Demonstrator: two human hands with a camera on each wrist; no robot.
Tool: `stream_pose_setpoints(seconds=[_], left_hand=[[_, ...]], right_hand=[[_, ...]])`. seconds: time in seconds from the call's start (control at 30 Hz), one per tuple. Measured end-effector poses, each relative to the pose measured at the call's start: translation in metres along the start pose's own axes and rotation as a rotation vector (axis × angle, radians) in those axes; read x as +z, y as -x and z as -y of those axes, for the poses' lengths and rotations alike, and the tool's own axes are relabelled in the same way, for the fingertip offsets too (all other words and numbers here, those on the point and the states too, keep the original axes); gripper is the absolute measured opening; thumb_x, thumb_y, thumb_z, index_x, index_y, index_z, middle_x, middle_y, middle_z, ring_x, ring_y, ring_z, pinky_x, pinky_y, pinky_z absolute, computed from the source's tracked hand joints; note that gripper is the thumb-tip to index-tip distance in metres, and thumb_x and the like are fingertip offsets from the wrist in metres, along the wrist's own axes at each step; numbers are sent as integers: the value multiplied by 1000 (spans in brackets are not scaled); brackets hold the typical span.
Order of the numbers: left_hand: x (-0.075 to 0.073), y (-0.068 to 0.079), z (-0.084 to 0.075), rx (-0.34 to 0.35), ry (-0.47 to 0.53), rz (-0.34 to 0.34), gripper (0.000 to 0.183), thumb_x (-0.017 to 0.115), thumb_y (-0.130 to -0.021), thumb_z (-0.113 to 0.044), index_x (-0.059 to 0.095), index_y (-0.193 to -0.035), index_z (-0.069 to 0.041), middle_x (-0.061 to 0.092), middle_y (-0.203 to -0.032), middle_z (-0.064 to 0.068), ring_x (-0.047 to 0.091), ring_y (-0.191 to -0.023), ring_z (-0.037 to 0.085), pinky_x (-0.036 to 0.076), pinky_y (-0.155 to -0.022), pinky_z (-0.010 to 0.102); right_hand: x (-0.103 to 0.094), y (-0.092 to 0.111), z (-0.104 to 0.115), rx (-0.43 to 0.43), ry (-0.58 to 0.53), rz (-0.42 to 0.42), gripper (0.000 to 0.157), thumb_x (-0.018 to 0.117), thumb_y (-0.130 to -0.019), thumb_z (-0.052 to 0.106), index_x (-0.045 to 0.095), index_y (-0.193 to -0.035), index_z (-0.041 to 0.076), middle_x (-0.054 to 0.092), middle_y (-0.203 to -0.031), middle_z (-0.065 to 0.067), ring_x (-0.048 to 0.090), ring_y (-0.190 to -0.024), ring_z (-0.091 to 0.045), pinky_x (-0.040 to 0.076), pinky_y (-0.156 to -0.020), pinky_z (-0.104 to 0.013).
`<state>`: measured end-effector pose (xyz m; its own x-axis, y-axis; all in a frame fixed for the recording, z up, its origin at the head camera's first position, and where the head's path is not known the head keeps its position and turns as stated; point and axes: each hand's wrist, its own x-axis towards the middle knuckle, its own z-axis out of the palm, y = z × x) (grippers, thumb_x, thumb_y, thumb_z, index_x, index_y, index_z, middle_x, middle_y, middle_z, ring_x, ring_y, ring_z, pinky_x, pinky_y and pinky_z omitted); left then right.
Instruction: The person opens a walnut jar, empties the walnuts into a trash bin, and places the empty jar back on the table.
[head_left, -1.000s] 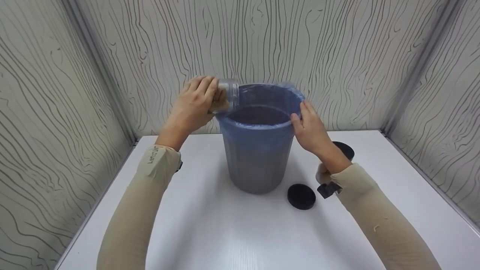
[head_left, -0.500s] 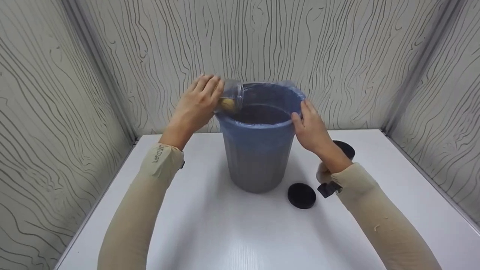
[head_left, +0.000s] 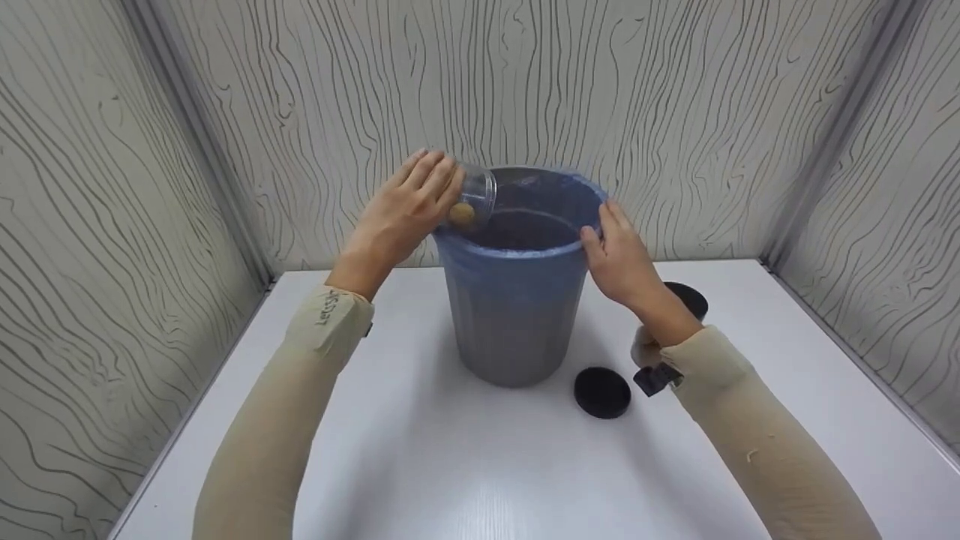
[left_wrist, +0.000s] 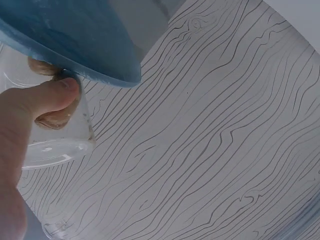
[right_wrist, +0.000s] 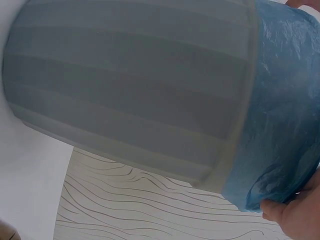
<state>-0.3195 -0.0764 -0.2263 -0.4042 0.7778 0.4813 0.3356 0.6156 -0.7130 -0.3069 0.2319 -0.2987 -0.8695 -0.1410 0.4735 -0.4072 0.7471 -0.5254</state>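
My left hand [head_left: 409,202] grips a clear plastic jar [head_left: 480,187] tilted on its side over the left rim of a grey trash can [head_left: 514,337]. The jar's mouth points right, into the can. Inside it, brown walnuts [left_wrist: 55,120] show beside my thumb in the left wrist view; one walnut [head_left: 461,214] is visible in the head view. A blue bag [head_left: 517,259] lines the can and folds over its rim. My right hand [head_left: 622,259] holds the can's right rim through the bag, thumb on the near side. The can's bottom is hidden.
One black round lid [head_left: 602,392] lies on the white table [head_left: 450,465] right of the can. Behind my right wrist stands another container with a black lid [head_left: 686,300], partly hidden. Wood-patterned walls [head_left: 337,90] enclose the table's back and sides.
My left hand has moved right with the jar, bringing its mouth further over the can. Less brown content shows in the jar. The right hand has stayed on the rim.
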Motion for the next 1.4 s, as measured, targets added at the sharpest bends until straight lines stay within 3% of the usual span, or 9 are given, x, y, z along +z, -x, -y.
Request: stream_pose_setpoints(seconds=[0.13, 0.27, 0.77, 1.1, 1.4], left_hand=[[-1, -1, 1, 40, -87, 0, 57, 63, -86, 3, 39, -138, 2, 42, -138, 18, 39, -129, 32, 19, -112, 40], [-2, -1, 3, 45, -112, -10, 56, 63, -87, 3, 38, -138, 2, 42, -138, 18, 38, -129, 31, 18, -112, 40], [0, -1, 2, 22, -21, -33, 58, 63, -84, 7, 40, -137, 2, 43, -137, 19, 39, -128, 33, 16, -112, 40], [0, -1, 2, 24, -29, -39, 57, 61, -85, 7, 40, -137, 3, 43, -137, 19, 39, -128, 33, 18, -112, 41], [2, 2, 1, -26, 28, -62, 56, 61, -84, 7, 41, -135, 3, 44, -135, 21, 40, -127, 35, 20, -111, 41]], right_hand=[[-1, 0, 1, 3, 1, 7, 65, 31, -101, 33, 18, -143, -15, 13, -151, -29, 12, -140, -39, 12, -112, -48], [-1, 0, 2, 10, 4, 9, 65, 30, -101, 34, 19, -144, -14, 13, -151, -28, 12, -140, -39, 13, -112, -48], [0, 1, 0, 24, -1, 19, 66, 29, -101, 35, 17, -144, -14, 12, -152, -28, 12, -140, -39, 13, -112, -48], [0, 1, 1, 25, 1, 6, 66, 31, -101, 35, 19, -144, -13, 13, -152, -28, 13, -139, -40, 14, -111, -49], [1, 2, 2, 33, 3, 10, 67, 30, -101, 36, 17, -145, -12, 12, -152, -27, 12, -140, -40, 13, -111, -50]])
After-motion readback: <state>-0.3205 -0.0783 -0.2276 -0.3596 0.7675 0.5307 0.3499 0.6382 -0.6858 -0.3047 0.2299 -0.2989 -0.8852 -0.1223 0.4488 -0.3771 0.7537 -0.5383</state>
